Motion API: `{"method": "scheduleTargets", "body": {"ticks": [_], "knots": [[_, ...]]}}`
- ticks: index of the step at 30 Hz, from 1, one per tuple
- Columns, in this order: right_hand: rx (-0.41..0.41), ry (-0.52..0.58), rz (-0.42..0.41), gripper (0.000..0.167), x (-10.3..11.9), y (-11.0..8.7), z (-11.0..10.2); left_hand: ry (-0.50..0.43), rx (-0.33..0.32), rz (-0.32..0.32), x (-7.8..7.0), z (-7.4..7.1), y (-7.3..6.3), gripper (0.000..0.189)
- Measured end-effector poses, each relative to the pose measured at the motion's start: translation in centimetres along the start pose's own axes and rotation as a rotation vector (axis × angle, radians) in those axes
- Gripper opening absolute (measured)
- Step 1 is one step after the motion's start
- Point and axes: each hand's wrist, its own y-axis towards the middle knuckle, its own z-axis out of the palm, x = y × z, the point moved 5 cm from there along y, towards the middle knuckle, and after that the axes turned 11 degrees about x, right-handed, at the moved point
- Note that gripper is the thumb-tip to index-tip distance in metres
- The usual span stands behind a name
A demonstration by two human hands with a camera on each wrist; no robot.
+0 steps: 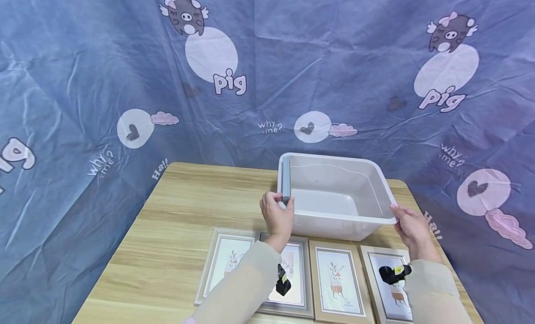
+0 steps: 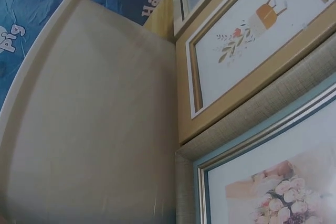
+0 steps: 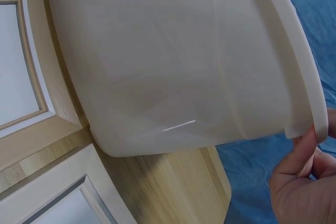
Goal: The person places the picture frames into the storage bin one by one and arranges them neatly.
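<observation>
A white plastic storage bin (image 1: 326, 226) stands at the back right of the table, its open top facing up. Along its left side runs a narrow grey-blue bar (image 1: 286, 175); whether this is a handle or the edge of something inside I cannot tell. At the front left corner my left hand (image 1: 279, 217) grips the rim, its fingers by the bar's near end. My right hand (image 3: 302, 187) pinches the rim at the front right corner, thumb and fingers on either side. In the left wrist view the left hand is almost wholly out of sight.
Several picture frames lie in a row before the bin: a pale one (image 1: 209, 268), a grey one (image 1: 307, 287), a tan one (image 1: 319, 291) and a cream one (image 1: 372, 277). Wooden tabletop (image 1: 167, 222) extends leftward. A blue printed cloth (image 1: 267, 82) hangs behind the table.
</observation>
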Motion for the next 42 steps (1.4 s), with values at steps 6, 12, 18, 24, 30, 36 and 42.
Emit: {"method": "scheduleTargets", "body": {"ticks": [6, 12, 18, 24, 30, 36, 42], "knots": [[-0.001, 0.012, -0.002, 0.030, 0.2, -0.1, 0.1, -0.040, 0.019, 0.007, 0.0, -0.2, 0.2, 0.045], [-0.011, -0.016, 0.006, 0.030, 0.2, -0.2, 0.2, -0.069, 0.070, 0.021, 0.4, -0.8, 0.8, 0.059], [-0.026, -0.034, 0.016, 0.030, 0.2, -0.2, 0.1, -0.179, 0.222, 0.000, 1.4, -1.7, 2.2, 0.069], [-0.040, -0.020, 0.020, 0.030, 0.1, -0.2, 0.0, -0.263, 0.444, 0.019, 2.6, -3.2, 3.9, 0.075], [-0.041, -0.014, 0.016, 0.029, 0.1, -0.1, -0.1, -0.250, 0.616, 0.017, 4.1, -5.2, 4.9, 0.075], [-0.032, -0.020, 0.015, 0.028, 0.2, -0.1, -0.1, -0.206, 0.733, -0.035, 6.5, -7.4, 5.6, 0.074], [-0.006, -0.035, 0.002, 0.030, 0.3, -0.2, 0.0, -0.105, 0.821, -0.105, 9.1, -10.0, 5.9, 0.074]]}}
